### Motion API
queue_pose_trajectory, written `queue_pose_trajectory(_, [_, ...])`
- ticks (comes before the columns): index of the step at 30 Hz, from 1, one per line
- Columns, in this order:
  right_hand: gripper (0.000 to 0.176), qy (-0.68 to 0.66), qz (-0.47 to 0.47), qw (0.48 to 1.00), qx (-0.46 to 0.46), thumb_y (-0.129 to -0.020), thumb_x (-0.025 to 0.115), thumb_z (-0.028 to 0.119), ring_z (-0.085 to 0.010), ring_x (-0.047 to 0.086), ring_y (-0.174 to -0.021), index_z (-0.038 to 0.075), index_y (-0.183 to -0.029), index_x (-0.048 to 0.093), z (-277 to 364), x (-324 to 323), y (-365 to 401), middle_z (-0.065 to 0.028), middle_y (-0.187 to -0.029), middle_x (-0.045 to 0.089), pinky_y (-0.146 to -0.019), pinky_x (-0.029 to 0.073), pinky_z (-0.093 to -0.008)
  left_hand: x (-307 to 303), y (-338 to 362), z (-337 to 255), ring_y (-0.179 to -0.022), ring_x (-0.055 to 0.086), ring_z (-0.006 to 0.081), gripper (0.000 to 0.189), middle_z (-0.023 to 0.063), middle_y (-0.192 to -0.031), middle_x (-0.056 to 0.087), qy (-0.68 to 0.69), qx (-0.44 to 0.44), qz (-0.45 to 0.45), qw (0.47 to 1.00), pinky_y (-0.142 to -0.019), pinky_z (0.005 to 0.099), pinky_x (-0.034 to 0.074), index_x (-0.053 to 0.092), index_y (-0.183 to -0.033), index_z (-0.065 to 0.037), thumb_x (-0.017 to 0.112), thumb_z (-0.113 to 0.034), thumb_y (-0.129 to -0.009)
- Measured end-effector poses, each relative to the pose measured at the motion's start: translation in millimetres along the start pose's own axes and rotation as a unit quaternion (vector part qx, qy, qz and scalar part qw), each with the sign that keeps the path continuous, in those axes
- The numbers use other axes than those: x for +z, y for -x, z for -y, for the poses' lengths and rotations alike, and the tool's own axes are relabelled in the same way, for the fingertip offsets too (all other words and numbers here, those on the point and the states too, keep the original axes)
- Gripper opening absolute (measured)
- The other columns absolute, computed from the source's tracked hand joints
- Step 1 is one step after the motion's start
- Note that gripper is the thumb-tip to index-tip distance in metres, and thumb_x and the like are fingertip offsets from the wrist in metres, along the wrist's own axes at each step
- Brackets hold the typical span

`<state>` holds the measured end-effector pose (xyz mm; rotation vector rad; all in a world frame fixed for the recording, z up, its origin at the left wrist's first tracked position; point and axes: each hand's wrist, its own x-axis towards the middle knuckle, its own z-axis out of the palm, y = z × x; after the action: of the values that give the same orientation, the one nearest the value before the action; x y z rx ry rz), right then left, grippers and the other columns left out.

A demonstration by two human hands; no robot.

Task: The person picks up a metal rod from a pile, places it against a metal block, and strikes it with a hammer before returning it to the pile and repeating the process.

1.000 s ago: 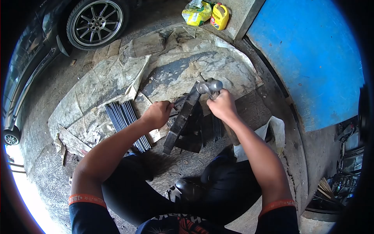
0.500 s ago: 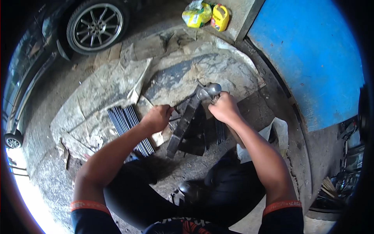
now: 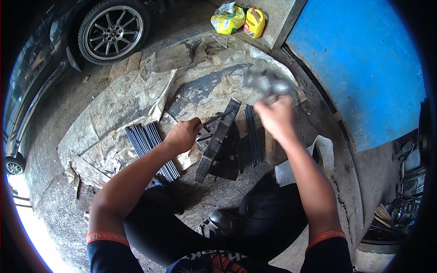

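My left hand [image 3: 184,135] is closed around a dark thin metal rod [image 3: 213,120], whose far end lies against the top of a long dark steel bar [image 3: 218,142]. The bar stands slantwise in front of me on a dark metal base. In my right hand [image 3: 278,116] is a hammer [image 3: 267,83], its rounded metal head blurred by motion above and right of the bar. Left of the bar lies a row of dark metal rods [image 3: 152,150]. A smaller bundle of rods [image 3: 251,136] lies on the right, near the hammer's wooden handle.
A worn, dirty sheet [image 3: 123,98] covers the floor. Beyond it stand a car wheel [image 3: 114,34], a yellow jug [image 3: 254,22] and a yellow bag [image 3: 229,19]. A blue panel [image 3: 359,68] rises at right. A white sack [image 3: 324,157] lies by my right knee.
The hammer has moved up and to the right, away from the steel bar, with my right hand. My left hand stays nearly where it was, still holding the rod.
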<state>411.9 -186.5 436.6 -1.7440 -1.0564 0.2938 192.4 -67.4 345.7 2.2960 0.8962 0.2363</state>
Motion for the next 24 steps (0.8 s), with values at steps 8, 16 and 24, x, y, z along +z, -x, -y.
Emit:
queue_pose_trajectory(8, [0.020, 0.231, 0.055, 0.971, -0.001, -0.072, 0.066, 0.013, -0.0324, 0.065, -0.075, -0.001, -0.086, 0.062, -50, 22, 12, -0.0197, -0.078, 0.065, -0.068, 0.051, -0.0393, 1, 2, 3, -0.084, 0.059, 0.0436, 0.028, 0.0247, -0.084, 0.062, 0.007, -0.003, 0.007, 1.000, -0.073, 0.0464, 0.047, 0.059, -0.096, 0.001, 0.050, -0.026, -0.095])
queue_pose_trajectory(16, [0.026, 0.148, 0.083, 0.979, 0.110, -0.070, 0.066, 0.015, -0.0374, 0.065, -0.085, 0.000, -0.090, 0.064, -33, 6, 9, -0.0226, -0.084, 0.066, -0.074, 0.051, -0.0424, -12, 10, 3, -0.085, 0.061, 0.0412, 0.034, 0.0253, -0.085, 0.063, 0.021, -0.032, 0.012, 0.999, -0.076, 0.0446, 0.046, 0.059, -0.097, 0.004, 0.047, -0.028, -0.096])
queue_pose_trajectory(24, [0.025, 0.195, 0.105, 0.972, 0.078, -0.070, 0.069, 0.015, -0.0343, 0.067, -0.079, -0.001, -0.089, 0.064, -41, 10, 7, -0.0210, -0.081, 0.067, -0.071, 0.052, -0.0400, -1, 3, -4, -0.090, 0.059, 0.0441, 0.040, 0.0268, -0.087, 0.062, -0.016, -0.007, 0.027, 0.999, -0.080, 0.0491, 0.046, 0.059, -0.091, 0.002, 0.042, -0.034, -0.097])
